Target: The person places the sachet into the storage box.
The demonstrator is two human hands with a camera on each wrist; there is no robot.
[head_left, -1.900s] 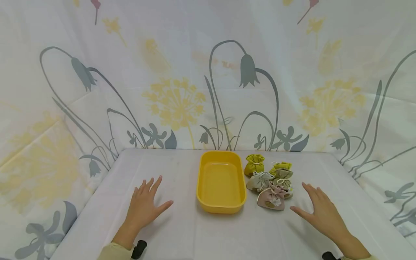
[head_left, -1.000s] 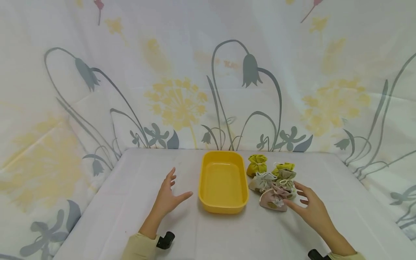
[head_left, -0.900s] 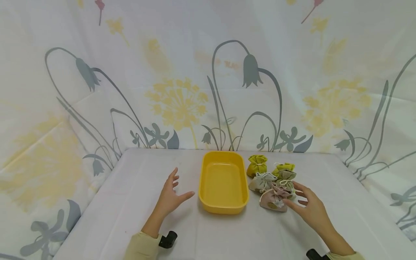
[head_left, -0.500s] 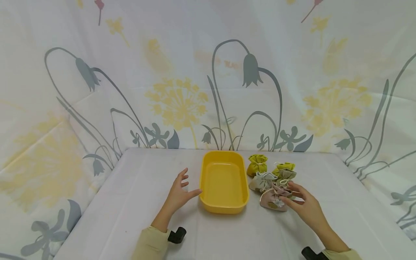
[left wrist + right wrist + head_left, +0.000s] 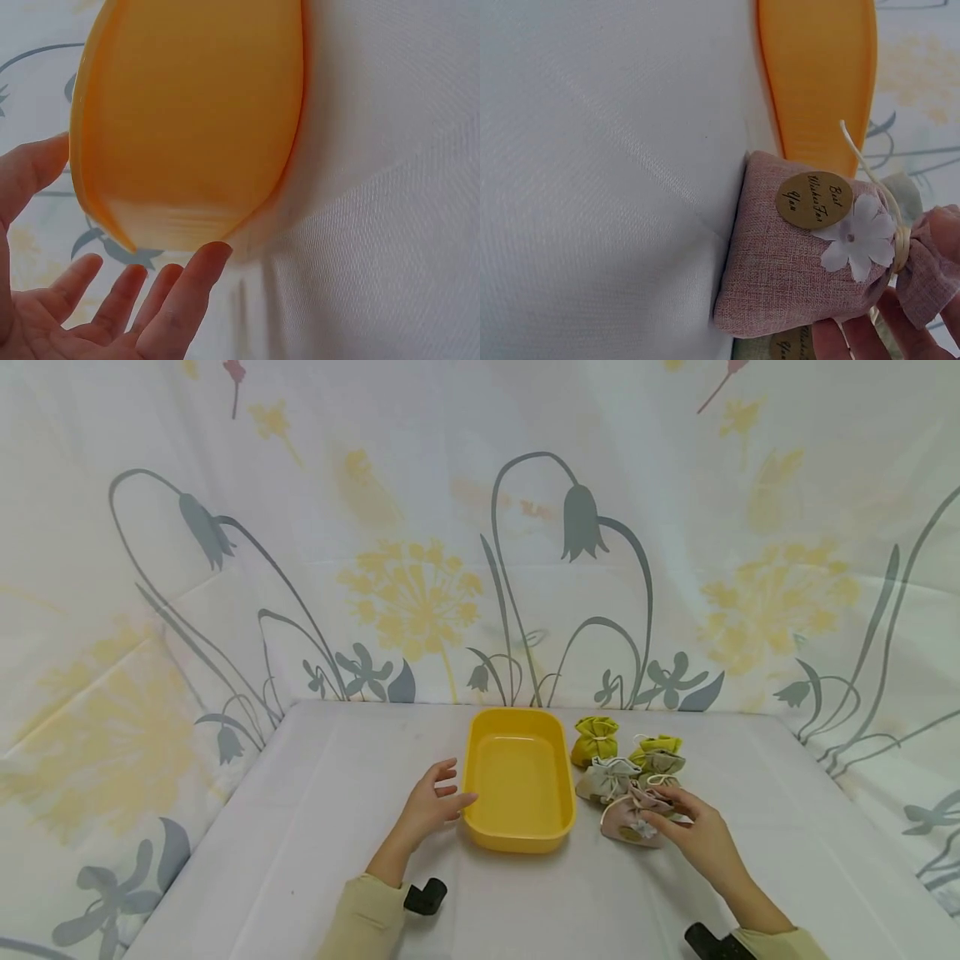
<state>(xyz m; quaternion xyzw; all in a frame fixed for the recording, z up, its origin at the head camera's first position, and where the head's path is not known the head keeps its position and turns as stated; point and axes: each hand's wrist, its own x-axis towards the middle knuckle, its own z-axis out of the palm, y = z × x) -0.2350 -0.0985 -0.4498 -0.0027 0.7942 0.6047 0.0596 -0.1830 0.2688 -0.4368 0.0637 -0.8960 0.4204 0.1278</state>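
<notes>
A yellow rectangular tray stands on the white-covered table. At its near left side is my left hand, thumb over the rim and fingers loosely spread outside; the left wrist view has the thumb at the rim of the tray. My right hand pinches the gathered neck of a pink drawstring pouch between thumb and fingers. In the right wrist view this pink pouch carries a white flower and a round brown label, and its base is at the tablecloth.
Behind the pink pouch crowd a grey pouch, a yellow-green pouch, another yellow-green pouch and a partly hidden beige-green pouch. They sit close along the tray's right side. A flower-printed curtain hangs behind the table.
My left hand has moved right, up to the tray's rim. My right hand has come left from beside the pouches and taken hold of the pink pouch's neck. Tray and pouches stay in place.
</notes>
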